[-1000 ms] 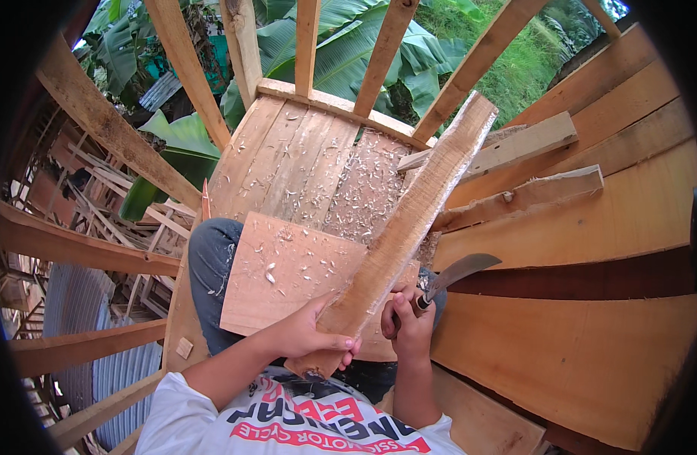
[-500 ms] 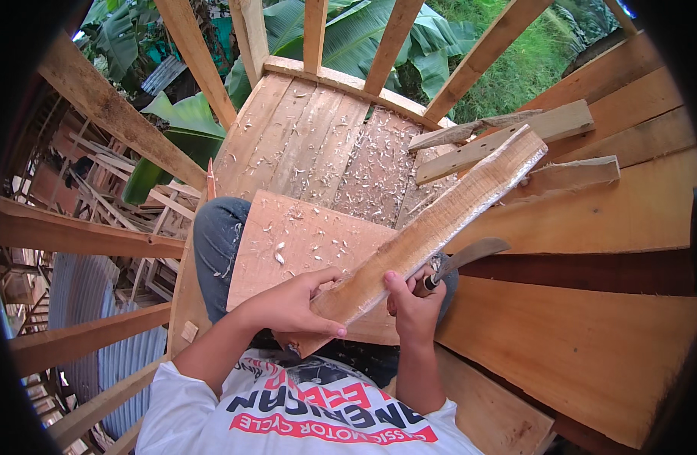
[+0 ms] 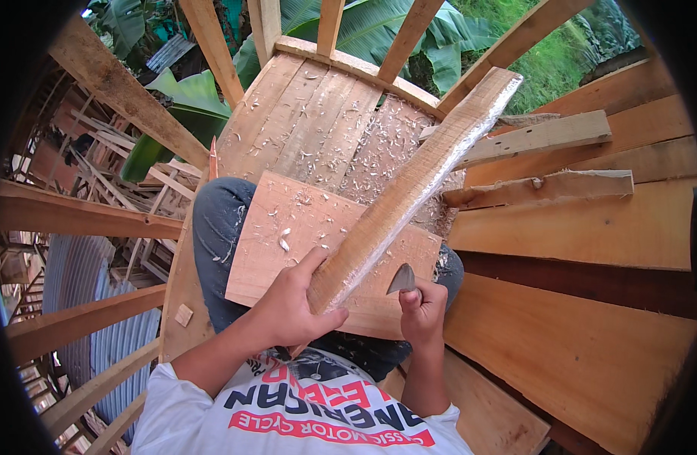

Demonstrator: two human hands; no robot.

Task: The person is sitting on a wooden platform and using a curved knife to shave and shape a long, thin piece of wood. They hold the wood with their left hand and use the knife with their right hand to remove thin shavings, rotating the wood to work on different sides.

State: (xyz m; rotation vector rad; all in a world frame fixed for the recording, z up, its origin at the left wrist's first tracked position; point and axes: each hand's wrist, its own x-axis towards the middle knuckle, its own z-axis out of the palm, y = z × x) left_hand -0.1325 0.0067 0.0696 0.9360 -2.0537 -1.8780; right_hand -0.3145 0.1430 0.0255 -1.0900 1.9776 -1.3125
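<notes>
My left hand (image 3: 294,302) is closed around the lower end of a long wooden plank (image 3: 409,189), which slants up and away to the right. A pale, rough-cut edge runs along the plank's right side. To the right of it, my right hand (image 3: 424,312) grips a knife (image 3: 402,279); its blade sticks up above the thumb, apart from the plank, while the handle is hidden in the fist. Under the plank a flat square board (image 3: 288,220) rests across my lap, with a few curled shavings on it.
Wood shavings (image 3: 306,121) litter the plank floor ahead. Wide boards (image 3: 576,334) and offcuts (image 3: 560,186) lie along the right. Upright wooden slats (image 3: 212,53) edge the platform at the front, with rails (image 3: 83,216) on the left. Corrugated metal sheets (image 3: 98,303) show below.
My right hand has let go of the plank's edge and moved down slightly, its knife now pointing up. The plank's far end has swung left and upward, held by my left hand.
</notes>
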